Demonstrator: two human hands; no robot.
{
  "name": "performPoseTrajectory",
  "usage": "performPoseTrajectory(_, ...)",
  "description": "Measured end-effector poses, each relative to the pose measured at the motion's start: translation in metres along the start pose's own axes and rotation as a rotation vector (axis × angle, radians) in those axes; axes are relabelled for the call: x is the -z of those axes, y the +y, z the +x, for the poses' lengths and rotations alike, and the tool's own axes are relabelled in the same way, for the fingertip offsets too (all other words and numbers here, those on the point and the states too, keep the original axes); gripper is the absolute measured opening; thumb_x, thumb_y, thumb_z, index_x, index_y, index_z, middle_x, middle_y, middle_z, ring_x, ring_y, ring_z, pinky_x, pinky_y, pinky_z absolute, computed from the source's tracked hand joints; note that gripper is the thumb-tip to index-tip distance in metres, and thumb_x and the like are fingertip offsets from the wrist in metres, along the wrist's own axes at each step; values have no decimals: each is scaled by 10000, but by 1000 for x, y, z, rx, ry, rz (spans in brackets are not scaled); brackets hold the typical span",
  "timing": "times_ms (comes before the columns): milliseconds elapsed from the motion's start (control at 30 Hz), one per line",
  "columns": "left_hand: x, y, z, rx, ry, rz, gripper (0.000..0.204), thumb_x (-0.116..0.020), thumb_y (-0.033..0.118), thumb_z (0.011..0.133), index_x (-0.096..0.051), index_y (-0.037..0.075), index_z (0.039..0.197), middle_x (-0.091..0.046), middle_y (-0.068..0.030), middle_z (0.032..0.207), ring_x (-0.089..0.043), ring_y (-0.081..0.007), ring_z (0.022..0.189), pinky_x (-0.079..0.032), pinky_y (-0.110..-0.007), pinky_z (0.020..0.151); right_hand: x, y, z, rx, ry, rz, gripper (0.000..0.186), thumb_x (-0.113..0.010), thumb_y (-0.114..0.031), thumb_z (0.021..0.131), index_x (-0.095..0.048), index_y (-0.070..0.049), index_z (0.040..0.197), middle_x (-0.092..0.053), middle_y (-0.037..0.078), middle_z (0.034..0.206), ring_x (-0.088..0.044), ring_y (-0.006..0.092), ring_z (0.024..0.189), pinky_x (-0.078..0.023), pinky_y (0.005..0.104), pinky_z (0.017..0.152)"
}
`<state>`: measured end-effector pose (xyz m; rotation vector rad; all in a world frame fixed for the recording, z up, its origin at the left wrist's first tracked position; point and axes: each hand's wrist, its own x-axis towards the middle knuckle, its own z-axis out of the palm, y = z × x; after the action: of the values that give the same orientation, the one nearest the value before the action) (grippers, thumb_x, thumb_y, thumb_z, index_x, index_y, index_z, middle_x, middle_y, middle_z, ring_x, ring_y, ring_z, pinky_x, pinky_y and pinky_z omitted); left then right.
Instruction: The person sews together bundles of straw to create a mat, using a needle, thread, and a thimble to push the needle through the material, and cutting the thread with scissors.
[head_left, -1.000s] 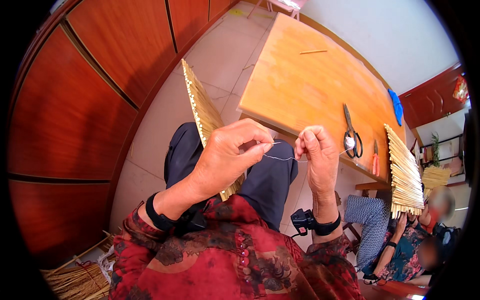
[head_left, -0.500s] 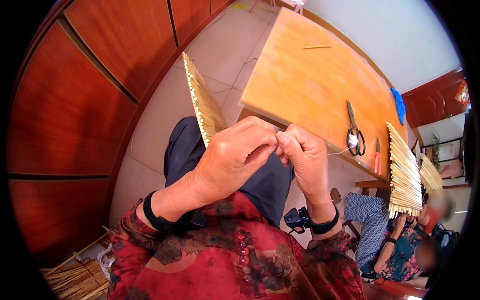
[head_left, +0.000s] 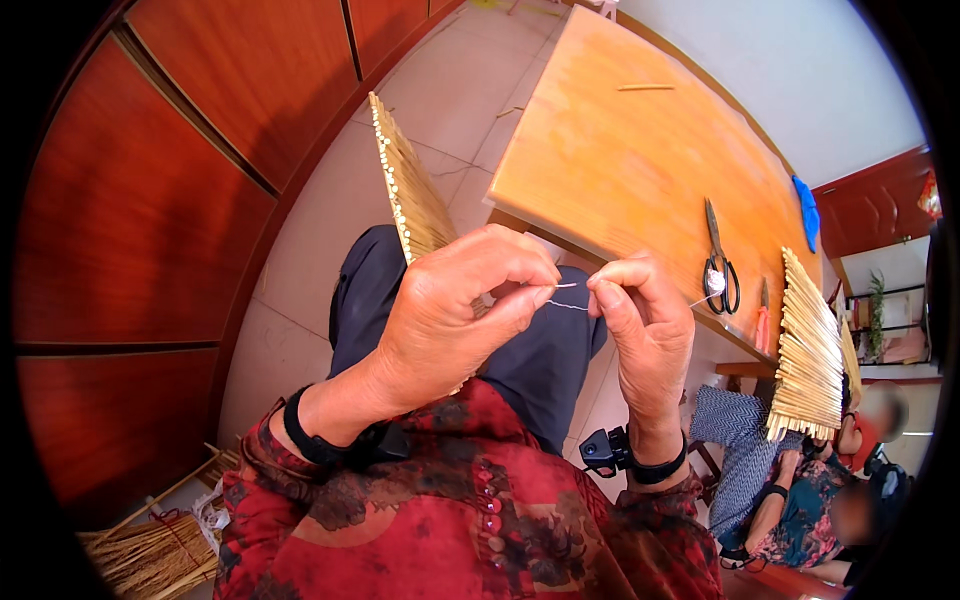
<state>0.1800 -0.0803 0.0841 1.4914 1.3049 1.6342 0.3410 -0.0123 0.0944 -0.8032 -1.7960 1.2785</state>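
Note:
Above my lap, my left hand (head_left: 455, 295) pinches a thin white thread (head_left: 568, 306), and a short pale end pokes out past the fingertips. Whether that end is thread or a needle is too small to tell. A small gap away, my right hand (head_left: 640, 325) holds the same thread between thumb and forefinger. From there the line runs on to a small white ball of thread (head_left: 715, 281) lying on the scissors' handles. Behind my left hand a panel of straw stalks (head_left: 418, 195) stands on edge against my leg, its lower part hidden by the hand.
On the wooden table (head_left: 620, 160) lie black-handled scissors (head_left: 712, 230), red-handled pliers (head_left: 763, 325), a loose stalk (head_left: 645, 87) and a blue cloth (head_left: 806, 212). Another stalk panel (head_left: 808, 350) is near a co-worker (head_left: 800, 510) at right. Straw bundles (head_left: 155, 560) lie lower left by red cabinets (head_left: 130, 200).
My hands were together at the fingertips; now they have drawn apart, the right one moving to the right, with thread showing between them.

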Motion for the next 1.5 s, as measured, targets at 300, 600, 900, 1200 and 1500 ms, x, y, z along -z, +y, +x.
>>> performPoseTrajectory(300,0,0,1,40,-20,-86,110,-581,-84,738,-604,-16,821,-593,-95,875,-568,-140,800,-452,-233,659,-1,2,1,-95,-110,245,300,-447,-243,922,-561,6,801,-504,21,732,-457,69,646,-381,193,589)
performPoseTrajectory(600,-4,-3,5,-224,24,190,143,-608,-102,686,-587,-9,792,-605,-101,815,-584,-183,725,-467,-262,622,-12,-11,10,-280,-166,83,252,-544,-177,876,-555,-20,680,-490,8,662,-434,66,606,-343,203,535)
performPoseTrajectory(900,-3,-11,5,-167,69,193,139,-606,-98,701,-594,0,798,-606,-89,825,-580,-161,729,-462,-251,613,-13,-1,8,4,-116,-120,56,-579,-55,818,-567,-6,793,-491,40,701,-452,115,640,-367,221,577)
performPoseTrajectory(1200,2,-3,2,11,30,18,118,-597,-80,727,-608,-1,814,-602,-74,856,-559,-124,765,-444,-220,622,-4,4,6,3,-26,-3,58,-560,-51,836,-574,3,821,-500,31,728,-455,86,658,-372,209,595)
performPoseTrajectory(1500,-2,-3,1,-63,43,124,123,-604,-87,711,-601,0,799,-602,-75,839,-568,-141,736,-451,-236,615,-7,-1,6,-74,-179,67,204,-510,-148,893,-560,9,772,-507,28,718,-449,74,629,-371,218,559)
